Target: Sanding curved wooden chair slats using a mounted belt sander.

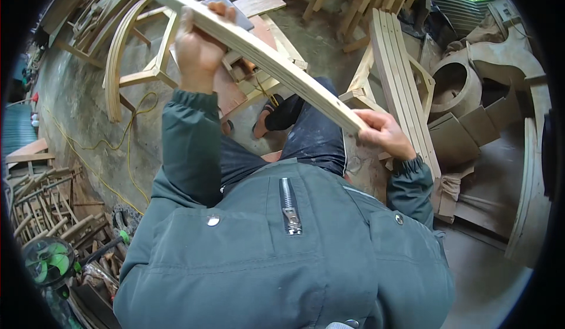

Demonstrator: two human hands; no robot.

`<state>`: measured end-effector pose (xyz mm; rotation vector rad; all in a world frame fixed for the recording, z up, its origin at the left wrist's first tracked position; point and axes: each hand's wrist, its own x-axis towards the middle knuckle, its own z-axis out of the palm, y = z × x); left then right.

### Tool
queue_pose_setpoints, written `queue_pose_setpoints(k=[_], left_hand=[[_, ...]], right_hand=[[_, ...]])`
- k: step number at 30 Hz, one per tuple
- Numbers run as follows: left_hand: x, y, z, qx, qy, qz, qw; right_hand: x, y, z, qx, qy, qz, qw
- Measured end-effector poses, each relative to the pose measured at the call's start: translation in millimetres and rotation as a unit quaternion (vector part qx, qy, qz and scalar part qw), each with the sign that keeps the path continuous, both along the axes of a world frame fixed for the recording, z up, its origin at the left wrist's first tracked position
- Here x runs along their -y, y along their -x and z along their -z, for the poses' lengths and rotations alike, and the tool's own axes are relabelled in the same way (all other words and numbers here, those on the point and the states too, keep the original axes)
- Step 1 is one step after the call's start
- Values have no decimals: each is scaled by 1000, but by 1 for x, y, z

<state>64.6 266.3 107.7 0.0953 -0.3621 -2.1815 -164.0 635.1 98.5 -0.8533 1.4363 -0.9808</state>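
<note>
A long pale plywood strip (pixel 265 55), its layered edge showing, slants across in front of me from far left to near right. My left hand (pixel 200 49) is closed round its upper part, with fingertips showing over the far side. The lower right end is pinched in my right hand (pixel 384 134), thumb on top. Beneath the strip stands a low wooden workbench (pixel 235 97) with a small tool, partly hidden, on it. A grey flat panel (pixel 232 10) lies behind my left hand.
A curved wooden frame (pixel 120 52) stands left, near a yellow cord (pixel 129 152) on the floor. Several long strips (pixel 406 94) rest on a wooden stand at right. Beyond them are curved board pieces (pixel 456 88). A green fan (pixel 53 261) and wood piles fill the lower left.
</note>
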Motion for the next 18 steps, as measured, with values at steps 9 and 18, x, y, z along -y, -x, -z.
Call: queue_pose_setpoints(k=[9, 18], left_hand=[[63, -49, 6, 31, 36, -58, 997], [64, -45, 14, 104, -32, -112, 988]], right_hand=[[18, 20, 9, -5, 152, 133, 979], [17, 23, 16, 234, 206, 211, 926]])
